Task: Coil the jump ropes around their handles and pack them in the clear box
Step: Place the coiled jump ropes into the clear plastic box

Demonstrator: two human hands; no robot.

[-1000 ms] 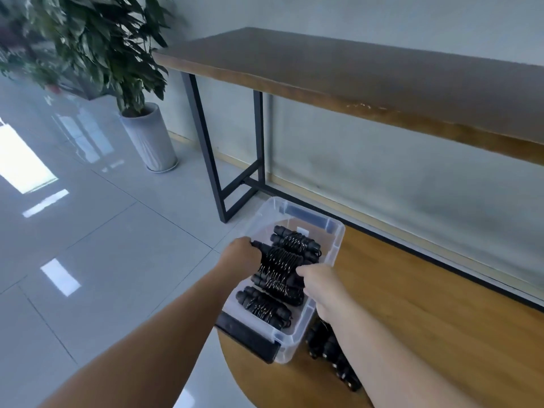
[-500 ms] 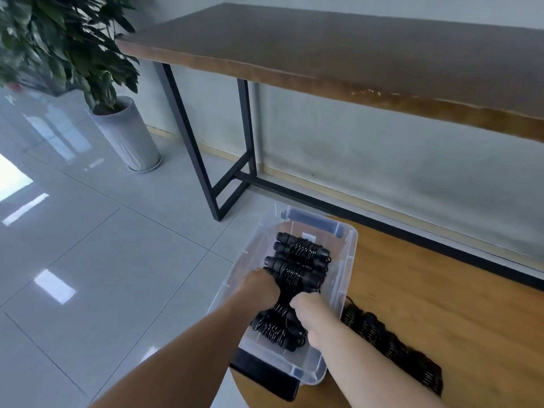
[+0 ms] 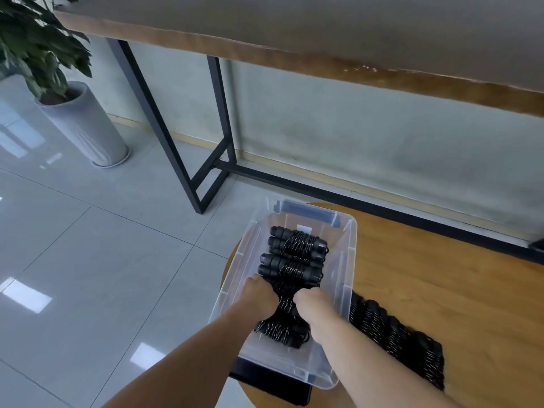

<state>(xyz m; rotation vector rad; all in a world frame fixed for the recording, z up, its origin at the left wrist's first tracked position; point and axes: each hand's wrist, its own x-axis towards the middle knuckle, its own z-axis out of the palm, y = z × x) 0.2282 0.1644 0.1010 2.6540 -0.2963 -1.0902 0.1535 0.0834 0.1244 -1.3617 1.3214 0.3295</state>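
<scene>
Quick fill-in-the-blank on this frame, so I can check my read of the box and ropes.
1. Both hands, left hand and right hand, reach into the ____ box.
2. The coiled ropes in the box are ____ in colour.
3. More coiled ropes lie outside the box on the round ____ table.
4. The potted plant stands on the ____.

Missing words: clear; black; wooden; floor

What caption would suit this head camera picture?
Both hands, left hand and right hand, set a coiled jump rope into the clear box.
</scene>
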